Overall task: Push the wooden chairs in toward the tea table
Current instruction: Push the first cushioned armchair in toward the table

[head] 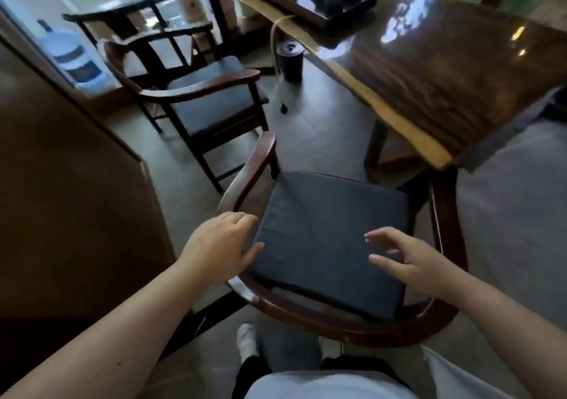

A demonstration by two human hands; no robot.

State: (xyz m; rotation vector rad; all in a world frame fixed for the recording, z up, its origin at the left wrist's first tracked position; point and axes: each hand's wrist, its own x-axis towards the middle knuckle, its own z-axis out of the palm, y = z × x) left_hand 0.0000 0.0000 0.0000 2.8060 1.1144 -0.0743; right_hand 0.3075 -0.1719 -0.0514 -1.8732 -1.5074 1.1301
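Observation:
A wooden armchair [352, 322] with a curved back rail and a dark blue seat cushion [331, 233] stands right in front of me, its front near the corner of the glossy wooden tea table [454, 70]. My left hand [221, 242] hovers over the chair's left arm rail, fingers apart, holding nothing. My right hand [411, 257] floats above the cushion's right side, fingers spread, also holding nothing. A second wooden armchair [199, 92] with a dark seat stands further back on the left, away from the table. A third chair [122, 18] is behind it.
A dark tea tray [313, 9] with teaware sits on the table. A black cylindrical bin [290, 61] stands on the floor by the table's edge with a hose running down. A water jug [73, 58] and a brown cabinet [61, 184] line the left side.

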